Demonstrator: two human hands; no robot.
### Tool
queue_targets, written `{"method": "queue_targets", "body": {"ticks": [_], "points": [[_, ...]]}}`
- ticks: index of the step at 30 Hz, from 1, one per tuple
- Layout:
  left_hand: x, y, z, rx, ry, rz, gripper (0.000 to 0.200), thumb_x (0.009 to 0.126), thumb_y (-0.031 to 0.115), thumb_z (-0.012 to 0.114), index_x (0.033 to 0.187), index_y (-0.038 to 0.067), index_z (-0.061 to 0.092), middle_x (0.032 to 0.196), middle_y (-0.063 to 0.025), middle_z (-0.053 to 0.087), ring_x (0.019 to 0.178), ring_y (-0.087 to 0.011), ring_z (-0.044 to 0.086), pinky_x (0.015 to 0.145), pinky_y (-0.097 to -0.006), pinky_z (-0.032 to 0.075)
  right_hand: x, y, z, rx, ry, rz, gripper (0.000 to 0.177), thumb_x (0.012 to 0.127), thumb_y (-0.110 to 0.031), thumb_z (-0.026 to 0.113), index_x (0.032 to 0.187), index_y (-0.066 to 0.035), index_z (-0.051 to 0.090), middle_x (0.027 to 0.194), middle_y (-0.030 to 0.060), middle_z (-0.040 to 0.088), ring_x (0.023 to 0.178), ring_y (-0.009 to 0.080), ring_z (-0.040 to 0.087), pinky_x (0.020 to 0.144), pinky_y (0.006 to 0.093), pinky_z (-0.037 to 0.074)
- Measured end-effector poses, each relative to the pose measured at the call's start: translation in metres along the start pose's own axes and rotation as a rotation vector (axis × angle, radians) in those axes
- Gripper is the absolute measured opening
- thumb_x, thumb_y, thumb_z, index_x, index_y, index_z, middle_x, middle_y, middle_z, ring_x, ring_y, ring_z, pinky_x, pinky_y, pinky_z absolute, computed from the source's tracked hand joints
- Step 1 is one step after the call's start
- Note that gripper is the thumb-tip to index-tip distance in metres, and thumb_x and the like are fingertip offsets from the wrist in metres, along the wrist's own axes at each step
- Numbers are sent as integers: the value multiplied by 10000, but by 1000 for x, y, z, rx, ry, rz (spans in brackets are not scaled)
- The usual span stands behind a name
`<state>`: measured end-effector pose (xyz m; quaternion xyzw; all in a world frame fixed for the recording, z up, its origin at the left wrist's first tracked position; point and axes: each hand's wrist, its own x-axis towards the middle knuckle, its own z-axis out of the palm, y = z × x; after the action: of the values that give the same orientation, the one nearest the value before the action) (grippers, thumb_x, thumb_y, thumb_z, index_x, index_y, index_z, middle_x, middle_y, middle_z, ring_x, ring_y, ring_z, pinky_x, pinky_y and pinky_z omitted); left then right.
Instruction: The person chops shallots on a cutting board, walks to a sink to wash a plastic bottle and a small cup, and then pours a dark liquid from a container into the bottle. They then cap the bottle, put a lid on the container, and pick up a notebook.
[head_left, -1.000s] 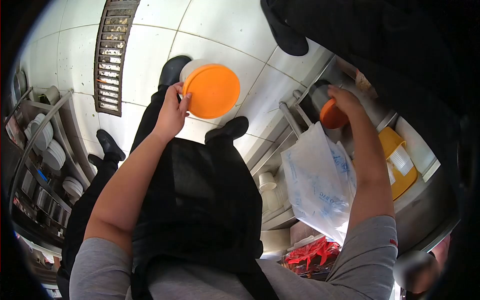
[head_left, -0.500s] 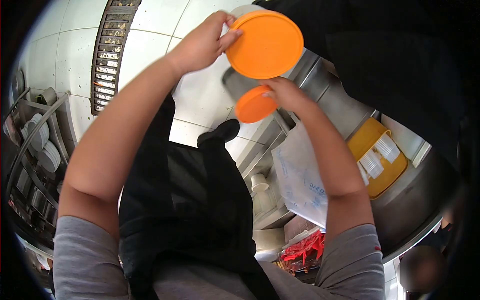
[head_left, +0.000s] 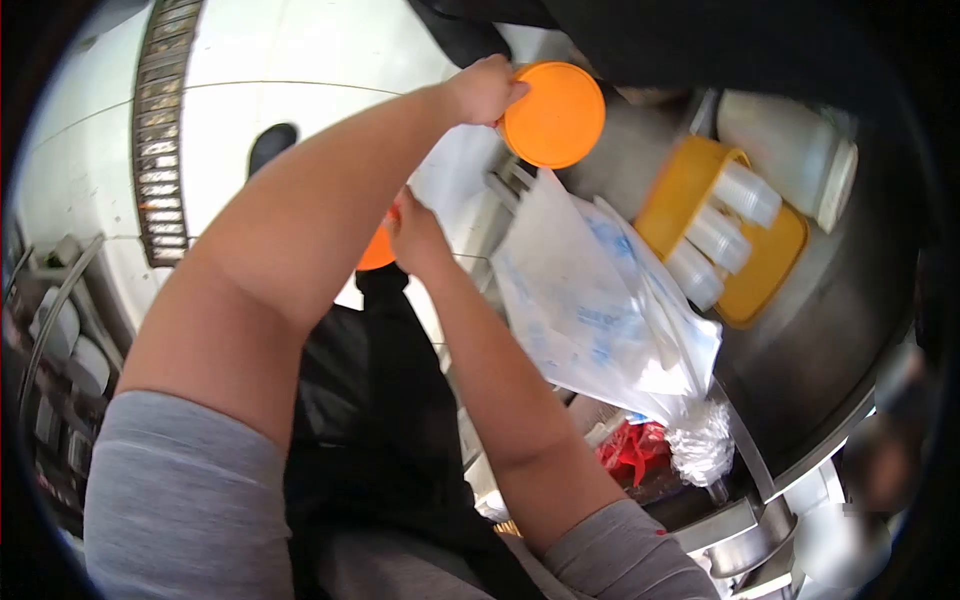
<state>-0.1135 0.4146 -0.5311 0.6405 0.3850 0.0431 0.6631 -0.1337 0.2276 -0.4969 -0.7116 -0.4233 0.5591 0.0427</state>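
My left hand is closed on the edge of a round, flat orange lid, held face-up over the steel counter's edge. Whether a tub sits under this lid is hidden. Lower down, my right hand grips a second orange lid, partly covered by my left forearm. A white plastic bag with blue print hangs beside my right forearm, its lower end bunched up.
On the steel counter lies a yellow tray with stacks of clear plastic cups. Behind it is a translucent tub. A floor drain grate runs at left, near a rack of white plates. Another person's dark clothing is at the top.
My right hand has moved left with the smaller lid, now partly behind my left forearm. The left hand's lid has shifted down and looks smaller. The view has turned toward the counter.
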Motion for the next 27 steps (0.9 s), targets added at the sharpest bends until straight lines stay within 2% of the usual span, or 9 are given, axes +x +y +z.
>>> {"method": "queue_targets", "body": {"ticks": [3,4,8,14,17,20,21,23,27], "points": [[38,-38,93,113,65,89,456,999,315,567,1235,-50,429,992,-169,648,740,-232,676,611,-312,577,-27,50,16,23,140,-171,412,915,-82,588,1291,-24,431,1127,262,626,1072,443,591,893,497,480],[39,-28,107,-29,-55,-119,437,1017,266,525,1309,-33,398,1080,-182,656,835,-237,684,732,-325,583,-38,54,14,76,129,-89,409,910,-43,560,1295,-25,423,1114,258,628,1067,437,594,883,493,485],[38,-5,148,73,-157,-146,553,1043,219,425,1530,67,212,1304,-183,614,1200,-312,591,1052,-361,428,-70,71,9,218,146,85,375,921,-38,574,1276,-60,457,1114,261,632,1061,441,604,888,465,499],[-14,-41,73,236,-50,63,496,1027,276,481,1478,95,379,1351,-213,565,1258,-377,528,1068,-407,414,-87,111,28,434,231,195,246,946,-149,625,1077,-33,452,1120,238,638,1021,426,632,850,422,518],[-102,-107,-25,309,175,-76,415,1011,277,522,1374,75,523,1344,-184,580,1245,-349,545,1052,-383,428,-104,88,14,697,202,186,219,967,-106,613,1069,-50,428,1325,152,585,974,227,664,721,332,581],[-247,-143,-130,423,295,-372,420,997,263,517,1343,25,546,1355,-217,558,1267,-359,520,1077,-416,399,-139,48,-17,754,84,227,205,1006,-150,558,1156,-107,425,1472,40,450,983,158,646,693,292,584],[-308,-180,-158,503,373,-349,406,991,258,523,1317,19,561,1333,-230,566,1261,-372,517,1078,-430,396,-155,29,-30,771,68,204,211,1008,-157,557,1172,-113,432,1438,27,471,999,146,635,699,290,580],[-423,-183,-204,494,395,-734,391,969,215,538,1312,30,557,1297,-241,578,1255,-397,508,1081,-436,395,-190,-14,-63,788,29,165,226,1015,-203,549,1203,-121,454,1302,15,543,1019,134,620,734,294,574],[-623,-199,-241,674,375,-882,415,929,221,570,1305,46,542,1225,-265,591,1161,-418,563,1012,-471,449,-288,-99,-144,853,38,117,270,1022,-202,535,1273,-122,472,1178,10,595,1021,115,608,759,308,574]]}}
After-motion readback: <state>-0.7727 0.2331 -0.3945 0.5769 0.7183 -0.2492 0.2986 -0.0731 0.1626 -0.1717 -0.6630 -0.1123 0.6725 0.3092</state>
